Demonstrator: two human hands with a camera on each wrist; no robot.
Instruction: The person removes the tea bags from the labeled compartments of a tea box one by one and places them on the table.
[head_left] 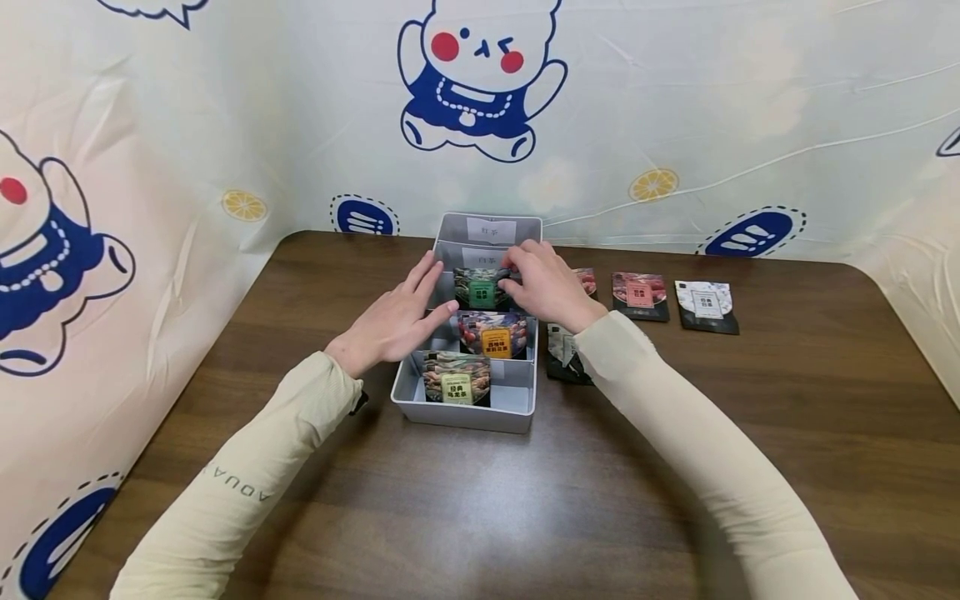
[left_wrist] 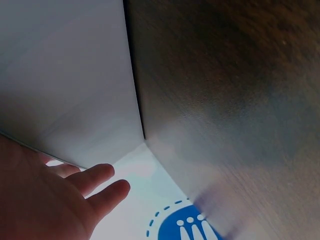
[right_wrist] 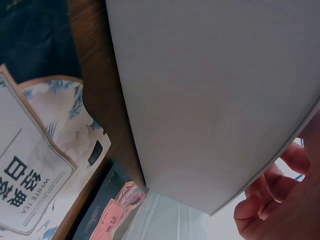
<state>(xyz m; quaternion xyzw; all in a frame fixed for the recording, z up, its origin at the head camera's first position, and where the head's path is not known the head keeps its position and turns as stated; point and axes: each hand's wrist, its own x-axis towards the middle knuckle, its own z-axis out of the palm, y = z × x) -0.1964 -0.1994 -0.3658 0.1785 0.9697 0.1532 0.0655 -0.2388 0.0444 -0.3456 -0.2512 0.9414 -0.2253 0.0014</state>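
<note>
A grey divided box [head_left: 465, 417] stands on the table. My right hand [head_left: 551, 283] reaches over its right side and pinches the upper right corner of a green-labelled tea packet [head_left: 482, 293], which sits in a middle compartment. My left hand [head_left: 393, 325] rests at the box's left rim, fingers extended and thumb reaching over the edge. In front of the green packet, an orange-labelled packet [head_left: 493, 337] leans in its compartment. A pale-green-labelled packet [head_left: 456, 385] leans in the front one. The two back compartments bear paper labels [head_left: 491, 229].
Right of the box lie a red packet [head_left: 640, 296] and a white packet [head_left: 707, 304]. Another red packet [head_left: 587, 281] is partly behind my right hand. A white tea packet [right_wrist: 45, 150] lies beside the box, partly under my right forearm. A printed curtain [head_left: 300, 125] hangs behind the table.
</note>
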